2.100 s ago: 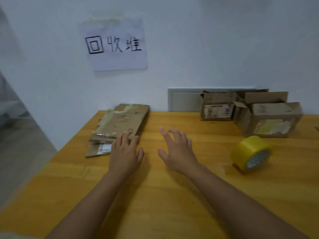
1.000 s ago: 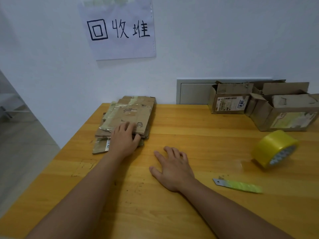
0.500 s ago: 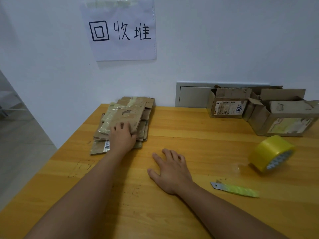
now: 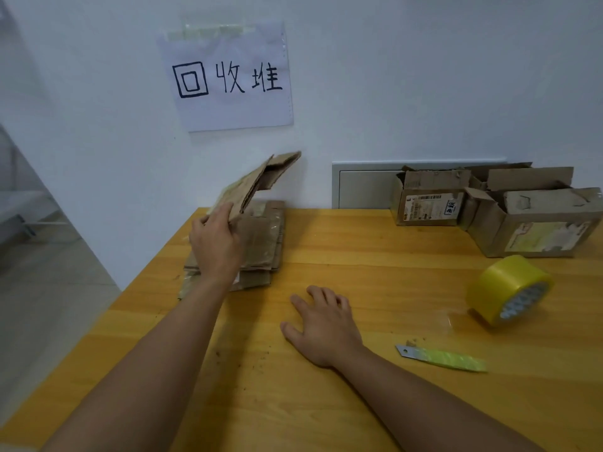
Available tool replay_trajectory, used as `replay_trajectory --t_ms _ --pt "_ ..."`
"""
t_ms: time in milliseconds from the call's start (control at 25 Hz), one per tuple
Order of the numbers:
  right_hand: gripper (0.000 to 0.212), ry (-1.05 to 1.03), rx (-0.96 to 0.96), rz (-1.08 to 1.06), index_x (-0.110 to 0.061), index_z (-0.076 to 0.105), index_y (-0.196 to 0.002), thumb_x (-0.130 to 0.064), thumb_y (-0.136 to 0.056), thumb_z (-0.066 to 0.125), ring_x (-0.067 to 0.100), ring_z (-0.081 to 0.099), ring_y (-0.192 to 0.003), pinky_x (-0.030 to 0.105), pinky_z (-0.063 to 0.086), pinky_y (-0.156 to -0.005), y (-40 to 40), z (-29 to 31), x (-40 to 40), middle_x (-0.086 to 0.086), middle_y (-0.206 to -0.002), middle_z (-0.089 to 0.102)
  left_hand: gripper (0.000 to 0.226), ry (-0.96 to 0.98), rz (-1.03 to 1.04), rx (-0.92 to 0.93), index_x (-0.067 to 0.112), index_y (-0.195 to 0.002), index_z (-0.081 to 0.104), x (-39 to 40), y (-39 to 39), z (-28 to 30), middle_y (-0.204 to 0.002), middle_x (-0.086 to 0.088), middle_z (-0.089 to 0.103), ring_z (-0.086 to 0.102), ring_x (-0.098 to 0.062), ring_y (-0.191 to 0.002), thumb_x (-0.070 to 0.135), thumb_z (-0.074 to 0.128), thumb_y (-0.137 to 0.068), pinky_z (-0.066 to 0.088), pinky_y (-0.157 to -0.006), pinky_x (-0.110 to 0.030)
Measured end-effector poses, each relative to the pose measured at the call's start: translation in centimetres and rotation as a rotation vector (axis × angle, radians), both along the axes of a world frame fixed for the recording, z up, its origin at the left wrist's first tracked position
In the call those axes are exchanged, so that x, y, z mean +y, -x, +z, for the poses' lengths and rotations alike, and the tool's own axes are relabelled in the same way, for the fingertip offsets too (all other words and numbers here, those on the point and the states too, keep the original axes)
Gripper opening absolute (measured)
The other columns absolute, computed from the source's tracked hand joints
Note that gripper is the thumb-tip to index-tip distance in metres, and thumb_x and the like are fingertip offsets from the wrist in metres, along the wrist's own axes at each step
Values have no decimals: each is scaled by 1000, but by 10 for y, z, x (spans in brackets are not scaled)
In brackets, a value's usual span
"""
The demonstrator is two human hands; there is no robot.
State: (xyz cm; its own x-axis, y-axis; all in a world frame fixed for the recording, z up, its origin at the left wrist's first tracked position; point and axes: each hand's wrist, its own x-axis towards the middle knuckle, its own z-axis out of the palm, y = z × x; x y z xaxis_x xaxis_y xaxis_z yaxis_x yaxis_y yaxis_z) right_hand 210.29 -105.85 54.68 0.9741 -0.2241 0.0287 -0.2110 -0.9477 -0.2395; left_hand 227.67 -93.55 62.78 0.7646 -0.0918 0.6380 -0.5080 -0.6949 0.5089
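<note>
A stack of flattened cardboard boxes lies at the far left of the wooden table, below a paper sign on the wall. My left hand grips the near edge of the top flattened box and holds it tilted up off the stack, its far end raised toward the wall. My right hand rests flat on the table with fingers spread, to the right of the stack and apart from it.
Two opened cardboard boxes stand at the back right against the wall. A roll of yellow tape lies on its side in front of them. A green utility knife lies right of my right hand. The table's left edge drops to the floor.
My left hand went from lying on the stack to gripping the top flattened box and lifting it up at an angle. My right hand has stayed flat on the table.
</note>
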Motion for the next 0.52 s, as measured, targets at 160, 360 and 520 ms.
replay_trajectory --t_ms 160,360,520 --pt "55 -233 -175 -18 -26 44 -141 -54 -93 43 19 34 -133 39 28 -112 3 0 -5 -3 -143 39 20 260 -150 -36 13 -99 58 11 51 31 -81 0 60 54 -21 -76 24 43 -105 42 -65 -35" --pt "57 -751 -613 -275 -16 37 -144 -26 -92 60 20 43 -127 27 37 -96 19 18 -16 1 -142 36 26 551 -279 195 27 -129 49 34 127 25 -111 18 61 57 6 -101 28 47 -104 45 -83 -15" --pt "86 -901 -745 -298 -22 9 -155 -31 -91 66 20 18 -143 30 24 -108 38 48 -51 0 -158 16 40 567 -410 359 17 -133 52 56 162 0 -119 5 65 61 -14 -111 32 51 -96 50 -88 -34"
